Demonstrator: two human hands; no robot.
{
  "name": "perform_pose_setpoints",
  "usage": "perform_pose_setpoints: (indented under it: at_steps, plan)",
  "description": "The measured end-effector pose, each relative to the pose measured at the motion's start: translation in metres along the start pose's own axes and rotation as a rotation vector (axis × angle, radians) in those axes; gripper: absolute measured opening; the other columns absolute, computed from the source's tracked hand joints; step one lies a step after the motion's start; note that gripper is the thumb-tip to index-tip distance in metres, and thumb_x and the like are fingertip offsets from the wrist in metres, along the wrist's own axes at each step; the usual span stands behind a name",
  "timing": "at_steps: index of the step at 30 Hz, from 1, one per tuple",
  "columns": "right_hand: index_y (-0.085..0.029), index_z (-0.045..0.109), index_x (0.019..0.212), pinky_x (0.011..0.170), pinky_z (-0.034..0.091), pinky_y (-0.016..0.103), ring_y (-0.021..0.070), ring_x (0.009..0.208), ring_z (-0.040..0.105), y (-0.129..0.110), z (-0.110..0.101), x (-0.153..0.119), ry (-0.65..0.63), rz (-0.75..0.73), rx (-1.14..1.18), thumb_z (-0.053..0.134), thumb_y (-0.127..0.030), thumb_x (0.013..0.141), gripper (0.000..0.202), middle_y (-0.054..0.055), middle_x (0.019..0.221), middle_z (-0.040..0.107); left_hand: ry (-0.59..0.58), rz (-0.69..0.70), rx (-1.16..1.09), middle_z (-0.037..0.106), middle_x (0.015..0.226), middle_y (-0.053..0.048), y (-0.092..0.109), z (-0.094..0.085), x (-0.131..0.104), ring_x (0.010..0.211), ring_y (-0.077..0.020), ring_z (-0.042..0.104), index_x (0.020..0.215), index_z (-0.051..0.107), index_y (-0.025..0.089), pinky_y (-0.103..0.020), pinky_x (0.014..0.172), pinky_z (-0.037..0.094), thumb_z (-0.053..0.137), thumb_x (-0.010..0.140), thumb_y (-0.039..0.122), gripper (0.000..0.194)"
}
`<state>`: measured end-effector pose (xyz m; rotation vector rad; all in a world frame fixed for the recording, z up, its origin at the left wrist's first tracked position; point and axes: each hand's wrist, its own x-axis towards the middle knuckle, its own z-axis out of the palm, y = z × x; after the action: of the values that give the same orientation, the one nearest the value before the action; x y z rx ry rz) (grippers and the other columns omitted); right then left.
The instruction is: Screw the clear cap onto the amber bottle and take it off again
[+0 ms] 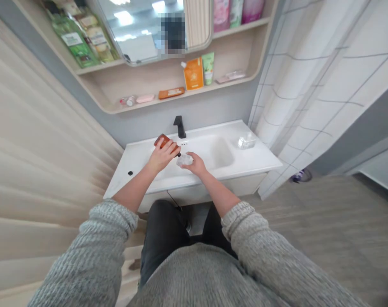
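My left hand (162, 156) is wrapped round a reddish-brown bottle (161, 140), tipped so that its dark neck points down to the right. Just below that neck, a small clear container (184, 160) sits in the grip of my right hand (195, 164). Bottle neck and container rim are close together; whether they touch I cannot tell. Any liquid passing between them is too small to make out. Both hands are over the white sink (209, 149), in front of the black faucet (180, 127).
A clear glass-like box (246, 140) stands on the counter's right side, and a small black round piece (130, 173) lies at its left. Above, a wall shelf (123, 106) carries an orange pouch (194, 74), a green tube (208, 68) and several bottles. Curtains (46, 140) hang at the left.
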<state>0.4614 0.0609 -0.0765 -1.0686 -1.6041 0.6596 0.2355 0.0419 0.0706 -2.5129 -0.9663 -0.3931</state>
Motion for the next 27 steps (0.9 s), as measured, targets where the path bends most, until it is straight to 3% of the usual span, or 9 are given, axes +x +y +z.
perform_pose_setpoints:
  at_steps: [6, 12, 16, 21, 27]
  plan:
    - [-0.024, 0.071, 0.129, 0.113, 0.058, 0.053, 0.0339, 0.120, 0.075, -0.004, -0.002, -0.001, -0.012, 0.013, 0.015, 0.097, -0.057, 0.063, 0.079, 0.008, 0.130, 0.078, 0.054, -0.085, -0.004, 0.066, 0.156, -0.015, 0.003, 0.006, -0.008, 0.157, -0.0345, 0.050, 0.152, 0.066, 0.030, -0.072, 0.134, 0.021, 0.047, 0.106, 0.015, 0.052]
    - [-0.024, 0.071, 0.132, 0.110, 0.058, 0.047, 0.0319, 0.118, 0.073, 0.001, 0.000, 0.000, -0.047, 0.043, 0.084, 0.097, -0.057, 0.062, 0.082, 0.008, 0.132, 0.077, 0.088, -0.341, -0.121, 0.065, 0.156, -0.016, 0.018, 0.013, -0.019, 0.156, -0.0351, 0.049, 0.151, 0.066, 0.028, -0.065, 0.136, 0.019, 0.054, 0.100, 0.011, 0.055]
    - [-0.023, 0.070, 0.133, 0.101, 0.061, 0.042, 0.0286, 0.110, 0.074, 0.002, 0.000, 0.000, -0.081, 0.079, 0.103, 0.098, -0.057, 0.062, 0.083, 0.008, 0.127, 0.077, 0.209, -0.609, -0.317, 0.067, 0.150, -0.017, 0.029, 0.034, -0.033, 0.146, -0.0375, 0.058, 0.150, 0.065, 0.023, -0.058, 0.131, 0.036, 0.077, 0.087, 0.018, 0.064]
    - [-0.022, 0.070, 0.130, 0.095, 0.060, 0.039, 0.0253, 0.101, 0.072, -0.002, -0.003, 0.000, -0.126, 0.099, 0.106, 0.097, -0.057, 0.062, 0.081, 0.007, 0.119, 0.078, 0.450, -0.972, -0.619, 0.068, 0.148, -0.015, 0.035, 0.071, -0.069, 0.131, -0.0307, 0.069, 0.153, 0.058, 0.019, -0.044, 0.116, 0.055, 0.094, 0.073, 0.031, 0.088]
    - [-0.024, 0.067, 0.126, 0.087, 0.058, 0.037, 0.0214, 0.090, 0.068, -0.006, -0.007, 0.000, -0.139, 0.154, 0.110, 0.096, -0.060, 0.059, 0.082, 0.004, 0.112, 0.075, 0.429, -1.126, -0.734, 0.073, 0.141, -0.014, 0.025, 0.086, -0.107, 0.127, -0.0290, 0.072, 0.145, 0.060, 0.020, -0.044, 0.117, 0.054, 0.095, 0.071, 0.031, 0.082]
